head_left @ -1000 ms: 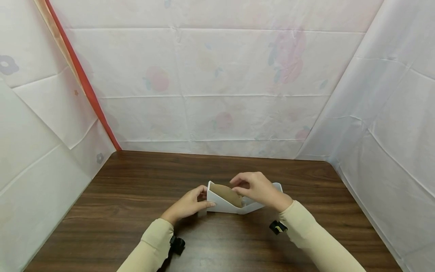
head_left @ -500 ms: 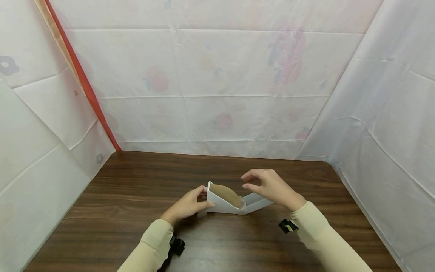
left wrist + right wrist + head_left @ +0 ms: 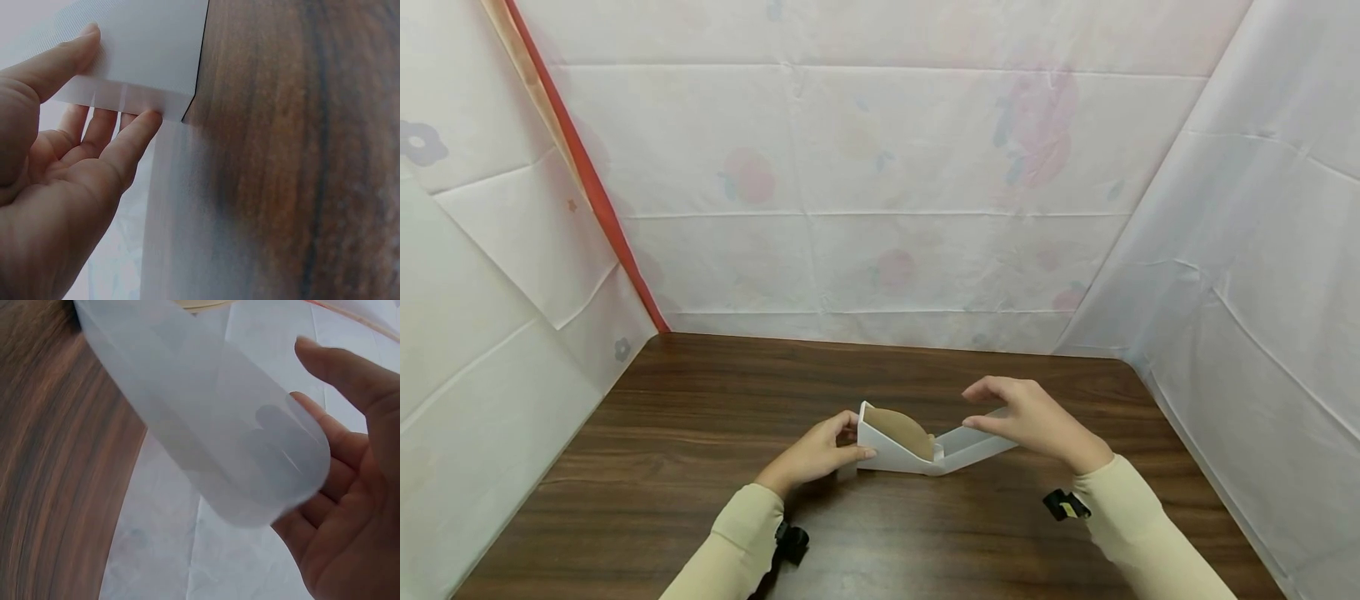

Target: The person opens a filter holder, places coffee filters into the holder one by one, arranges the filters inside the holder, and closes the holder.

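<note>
A white plastic holder [image 3: 897,452] sits on the table, its long lid [image 3: 977,444] swung out to the right and slanting upward. Inside stands brown paper with a rounded top edge [image 3: 901,429], like coffee filters. My left hand [image 3: 817,452] grips the holder's left end; in the left wrist view its thumb lies on one face of the holder [image 3: 147,50] and the fingers press the end wall. Around the free end of the lid [image 3: 206,425] is my right hand [image 3: 1037,419], fingers loosely bent behind it and thumb standing apart from it.
The dark wood-grain table [image 3: 737,375] extends on all sides of the holder. A pale patterned sheet [image 3: 880,167] hangs behind it, with further sheets at left and right. Black wrist cameras [image 3: 792,543] sit under both sleeves.
My right hand has moved rightward from over the brown paper, along the lid to its free end, exposing the paper. The left hand and holder have stayed put.
</note>
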The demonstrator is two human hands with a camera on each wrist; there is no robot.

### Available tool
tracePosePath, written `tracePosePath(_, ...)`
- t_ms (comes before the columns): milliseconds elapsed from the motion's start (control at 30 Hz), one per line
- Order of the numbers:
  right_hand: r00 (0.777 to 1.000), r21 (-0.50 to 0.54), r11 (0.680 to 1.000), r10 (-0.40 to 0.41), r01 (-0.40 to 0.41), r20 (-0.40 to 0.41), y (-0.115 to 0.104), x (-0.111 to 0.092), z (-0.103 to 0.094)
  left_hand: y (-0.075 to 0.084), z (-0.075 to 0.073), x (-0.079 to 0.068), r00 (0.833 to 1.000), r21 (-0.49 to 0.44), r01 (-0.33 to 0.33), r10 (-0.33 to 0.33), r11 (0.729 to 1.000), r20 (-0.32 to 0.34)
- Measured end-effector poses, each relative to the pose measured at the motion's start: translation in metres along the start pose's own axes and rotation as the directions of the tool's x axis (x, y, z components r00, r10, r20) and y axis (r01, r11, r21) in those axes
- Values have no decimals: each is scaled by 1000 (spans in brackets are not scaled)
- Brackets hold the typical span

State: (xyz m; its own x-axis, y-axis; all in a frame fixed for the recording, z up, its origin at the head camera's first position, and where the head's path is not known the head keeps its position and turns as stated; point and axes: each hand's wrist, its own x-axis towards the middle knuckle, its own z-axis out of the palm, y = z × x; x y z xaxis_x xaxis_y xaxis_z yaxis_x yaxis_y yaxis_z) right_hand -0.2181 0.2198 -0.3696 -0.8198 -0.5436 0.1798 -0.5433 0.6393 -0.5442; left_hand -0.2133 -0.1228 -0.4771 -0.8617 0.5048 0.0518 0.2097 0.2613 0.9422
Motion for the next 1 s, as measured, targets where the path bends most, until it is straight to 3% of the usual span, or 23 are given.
tracePosePath(633,1000,-51,998,20,-21,-10,11,-25,-11,0,2,1,1000,8,-3,3,1000,-22)
tracePosePath(1000,997,-16,997,71,-71,5,23,-38,-13,0,2,0,1000,9,14,-13,1000,-28)
